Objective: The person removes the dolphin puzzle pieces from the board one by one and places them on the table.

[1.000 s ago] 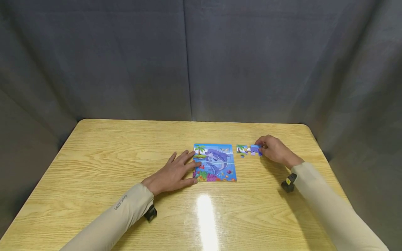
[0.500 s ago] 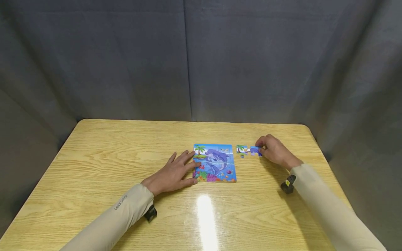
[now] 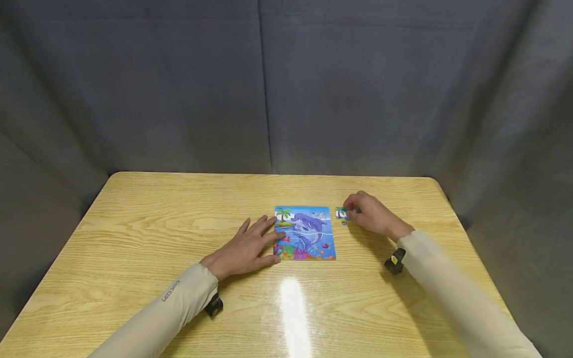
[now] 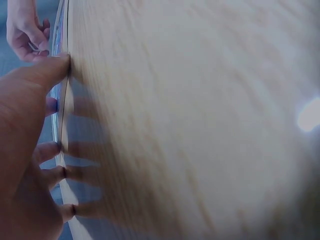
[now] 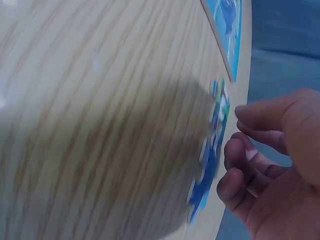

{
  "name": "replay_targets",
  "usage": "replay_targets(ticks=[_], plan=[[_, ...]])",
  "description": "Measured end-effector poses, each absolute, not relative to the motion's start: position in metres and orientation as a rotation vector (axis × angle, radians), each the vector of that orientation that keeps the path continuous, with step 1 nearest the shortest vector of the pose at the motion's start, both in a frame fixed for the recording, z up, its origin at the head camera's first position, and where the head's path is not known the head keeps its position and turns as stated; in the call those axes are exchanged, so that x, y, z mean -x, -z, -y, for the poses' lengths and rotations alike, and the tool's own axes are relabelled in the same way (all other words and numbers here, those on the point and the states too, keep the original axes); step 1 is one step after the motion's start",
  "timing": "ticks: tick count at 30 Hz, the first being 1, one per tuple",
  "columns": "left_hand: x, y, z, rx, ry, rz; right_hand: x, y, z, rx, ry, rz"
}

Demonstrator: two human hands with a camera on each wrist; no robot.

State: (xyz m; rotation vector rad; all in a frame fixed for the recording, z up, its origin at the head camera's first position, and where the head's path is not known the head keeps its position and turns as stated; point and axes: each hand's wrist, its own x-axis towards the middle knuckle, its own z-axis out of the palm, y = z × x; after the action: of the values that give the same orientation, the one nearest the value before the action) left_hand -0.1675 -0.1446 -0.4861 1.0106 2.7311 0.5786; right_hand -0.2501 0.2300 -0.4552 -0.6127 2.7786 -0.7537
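Observation:
My left hand (image 3: 243, 251) lies with its fingers spread at the left edge of a square dolphin jigsaw puzzle (image 3: 306, 231), some fingertips on its picture. To the puzzle's right, a loose jigsaw piece with a palm tree (image 3: 340, 214) lies on the table. In the right wrist view a blue jigsaw piece (image 5: 205, 180) lies beside it; in the head view my right hand (image 3: 376, 214) mostly covers that one. The right hand hovers just above the pieces, thumb and fingers loosely bent and apart, with nothing visible between them.
A wooden table (image 3: 156, 223) bears everything, with a bright light reflection near its front. Dark grey curtains (image 3: 179, 89) hang behind it and at both sides. A small black camera is worn on each wrist.
My right hand has moved left, from the blue piece towards the palm-tree piece. Earlier its fingers were at the blue piece; now they are over the pair. The left hand has stayed in place.

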Motion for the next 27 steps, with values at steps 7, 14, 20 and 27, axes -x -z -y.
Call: replay_targets(ticks=[7, 14, 20, 27], plan=[[0.167, 0.486, 0.145, -0.996, -0.599, -2.732, 0.249, 0.454, -0.210, 0.713, 0.741, -2.731], [0.167, 0.488, 0.146, -0.997, -0.600, -2.734, 0.250, 0.454, -0.199, 0.747, 0.758, -2.706], [0.166, 0.487, 0.146, -1.004, -0.601, -2.732, 0.250, 0.456, -0.191, 0.697, 0.776, -2.664], [0.168, 0.488, 0.145, -1.004, -0.590, -2.729, 0.251, 0.455, -0.185, 0.717, 0.720, -2.670]])
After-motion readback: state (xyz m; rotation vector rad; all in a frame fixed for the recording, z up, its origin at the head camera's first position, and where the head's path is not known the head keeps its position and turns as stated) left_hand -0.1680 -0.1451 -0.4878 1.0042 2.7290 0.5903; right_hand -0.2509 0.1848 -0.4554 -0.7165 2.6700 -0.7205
